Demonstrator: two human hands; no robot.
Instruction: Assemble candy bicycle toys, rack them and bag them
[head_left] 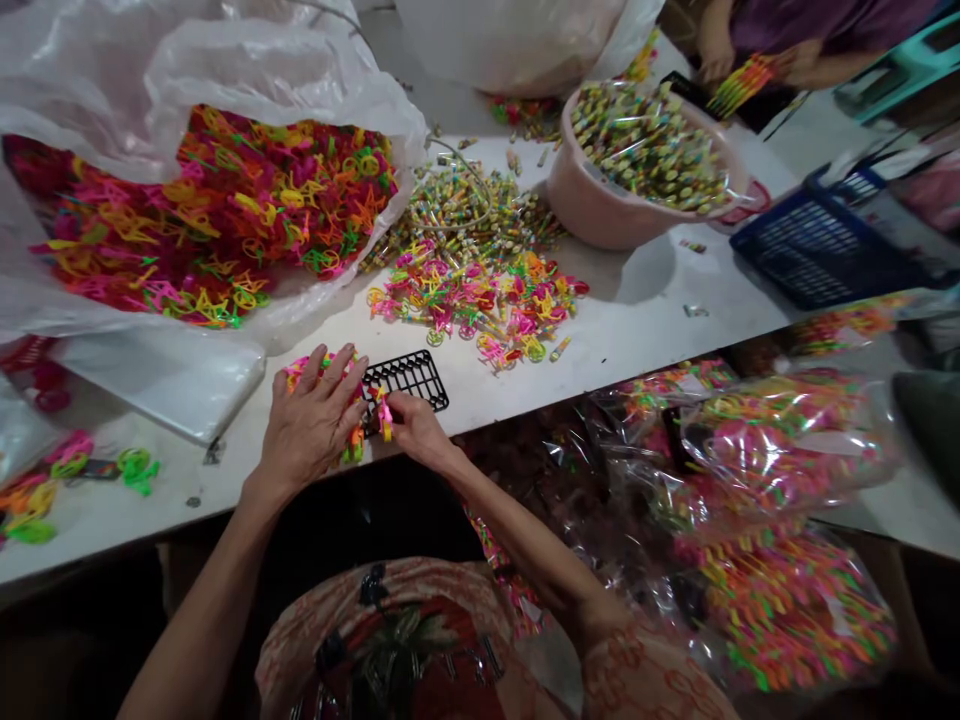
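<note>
My left hand (319, 420) lies fingers spread over colourful toys (355, 443) on the desk (637, 320), while my right hand (420, 428) pinches a pink toy (385, 411) close, right at the black rack (412, 378).

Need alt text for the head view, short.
A person's left hand lies spread over bright plastic pieces at a black rack; the right hand is at a pink piece. Beyond: a colorful pile, an open plastic bag of bright pieces, and a filled pink basin.
</note>
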